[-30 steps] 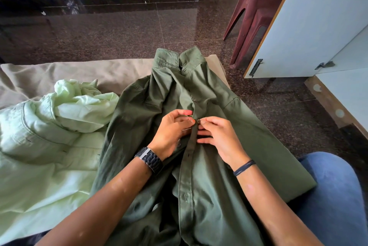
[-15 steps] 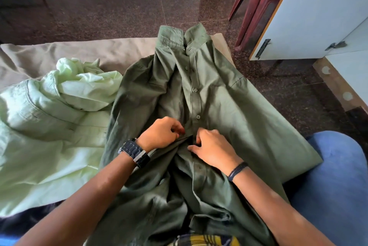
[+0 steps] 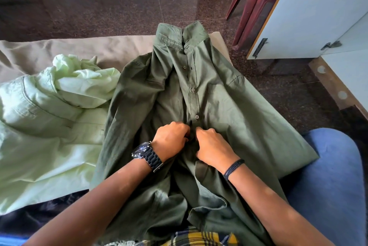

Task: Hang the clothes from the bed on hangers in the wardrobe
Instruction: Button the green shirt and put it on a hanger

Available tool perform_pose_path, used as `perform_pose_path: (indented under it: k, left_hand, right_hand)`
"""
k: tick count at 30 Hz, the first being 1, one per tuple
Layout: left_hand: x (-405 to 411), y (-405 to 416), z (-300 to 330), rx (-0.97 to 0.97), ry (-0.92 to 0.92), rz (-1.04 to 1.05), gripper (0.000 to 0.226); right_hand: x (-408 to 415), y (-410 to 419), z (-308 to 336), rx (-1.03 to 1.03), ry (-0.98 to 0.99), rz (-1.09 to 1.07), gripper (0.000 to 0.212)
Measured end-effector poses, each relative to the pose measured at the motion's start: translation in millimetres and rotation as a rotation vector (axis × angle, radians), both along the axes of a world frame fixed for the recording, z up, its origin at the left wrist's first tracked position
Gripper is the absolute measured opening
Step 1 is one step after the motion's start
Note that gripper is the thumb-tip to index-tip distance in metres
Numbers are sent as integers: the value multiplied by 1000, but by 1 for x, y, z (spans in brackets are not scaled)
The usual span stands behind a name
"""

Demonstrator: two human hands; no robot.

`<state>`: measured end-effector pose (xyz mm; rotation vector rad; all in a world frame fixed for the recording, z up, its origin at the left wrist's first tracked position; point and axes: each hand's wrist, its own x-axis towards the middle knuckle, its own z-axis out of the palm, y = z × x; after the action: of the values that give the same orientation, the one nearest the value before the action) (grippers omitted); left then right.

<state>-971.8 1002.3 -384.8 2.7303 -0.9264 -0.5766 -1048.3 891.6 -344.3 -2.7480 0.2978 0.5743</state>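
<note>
Clothes lie on the bed (image 3: 83,50), which wears a tan cover and ends at a far edge against dark polished floor (image 3: 111,10). Largest of them, the dark green shirt (image 3: 229,106) is spread front-up, collar toward the far edge, its right side hanging past the bed corner toward the floor. Its placket is buttoned from the collar down to just above the hands. Beside it on the left, touching its sleeve, the pale green shirt (image 3: 43,118) sits crumpled in a heap. At right, the white wardrobe (image 3: 318,12) stands with a door ajar; its inside is out of view. A dark red plastic chair (image 3: 256,0) stands just behind it, with open floor between bed and wardrobe.

Both forearms reach in from below. The left hand (image 3: 171,139), a black watch on its wrist, and the right hand (image 3: 214,147), a dark band on its wrist, are both curled knuckles-up, pinching the placket between them.
</note>
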Motion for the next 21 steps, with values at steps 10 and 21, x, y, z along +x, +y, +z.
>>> perform_pose_path:
  k: [10,21]
  left_hand:
    - [2,7,3,-319,194,148,5]
    - [-13,11,37,-1049,893,700,11]
  right_hand:
    - [3,-8,-3,46,61,17,20]
    - [-5,-38,15,1015,-225,-484,32]
